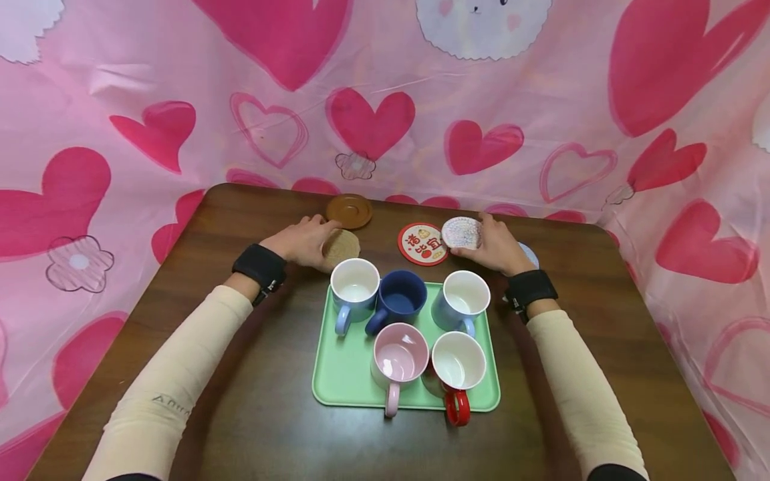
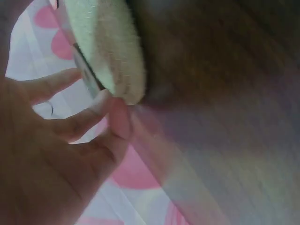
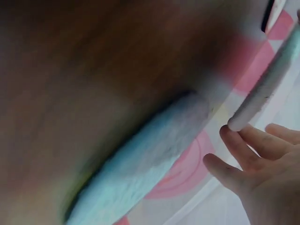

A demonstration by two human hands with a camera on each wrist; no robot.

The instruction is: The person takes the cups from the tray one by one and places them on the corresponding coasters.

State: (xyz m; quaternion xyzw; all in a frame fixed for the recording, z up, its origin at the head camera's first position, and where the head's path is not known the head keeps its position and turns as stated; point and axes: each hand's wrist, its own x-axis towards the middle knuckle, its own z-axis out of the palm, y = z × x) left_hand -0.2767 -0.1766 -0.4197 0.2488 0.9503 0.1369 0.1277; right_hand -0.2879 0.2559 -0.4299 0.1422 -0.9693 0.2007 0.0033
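Observation:
In the head view my left hand [image 1: 307, 242] grips the left edge of a round tan coaster [image 1: 343, 247] behind the tray. The left wrist view shows the fingertips at the edge of that coaster [image 2: 110, 47]. On the other side, my right hand [image 1: 498, 244] holds a round white speckled coaster [image 1: 462, 234] by its right side, its left edge overlapping a red-rimmed coaster [image 1: 423, 244] with printed characters. A light blue coaster [image 1: 529, 255] lies partly hidden behind the right wrist; it appears large in the right wrist view.
A green tray [image 1: 343, 374] carries several mugs: two light blue, a navy mug [image 1: 402, 297], a pink mug [image 1: 401, 354] and a red mug [image 1: 458, 364]. A brown saucer-like coaster [image 1: 349, 212] lies at the table's back edge. Heart-patterned cloth hangs behind.

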